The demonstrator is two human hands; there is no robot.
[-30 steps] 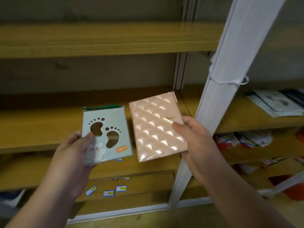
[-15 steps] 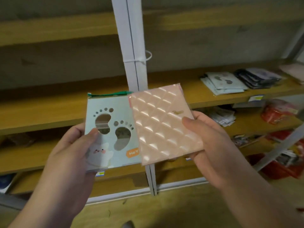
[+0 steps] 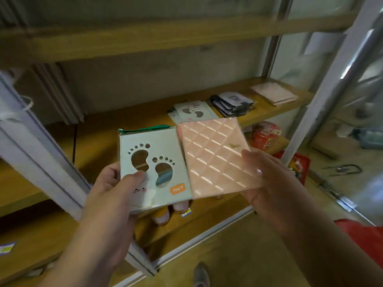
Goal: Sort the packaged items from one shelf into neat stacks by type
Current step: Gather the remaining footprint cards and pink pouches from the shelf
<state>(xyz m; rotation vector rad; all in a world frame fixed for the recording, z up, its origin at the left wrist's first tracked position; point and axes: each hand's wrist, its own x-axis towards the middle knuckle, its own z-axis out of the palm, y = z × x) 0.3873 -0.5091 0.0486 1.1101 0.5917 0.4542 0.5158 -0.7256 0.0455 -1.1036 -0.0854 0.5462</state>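
Observation:
My left hand grips a pale green packet with two footprint cut-outs, thumb on its front and fingers underneath. My right hand holds a pink quilted packet by its right edge, thumb on top. The two packets are side by side in front of the wooden shelf. On that shelf lie a stack of footprint packets, a stack of dark packets and a pink stack further right.
A white shelf upright runs diagonally at the left, another upright stands at the right. Red packaged goods sit on the lower shelf. Below is the floor with my shoe.
The view has swung to the right, so the sorted stacks on the shelf now lie just behind the packets. Both hands still hold their packets as before.

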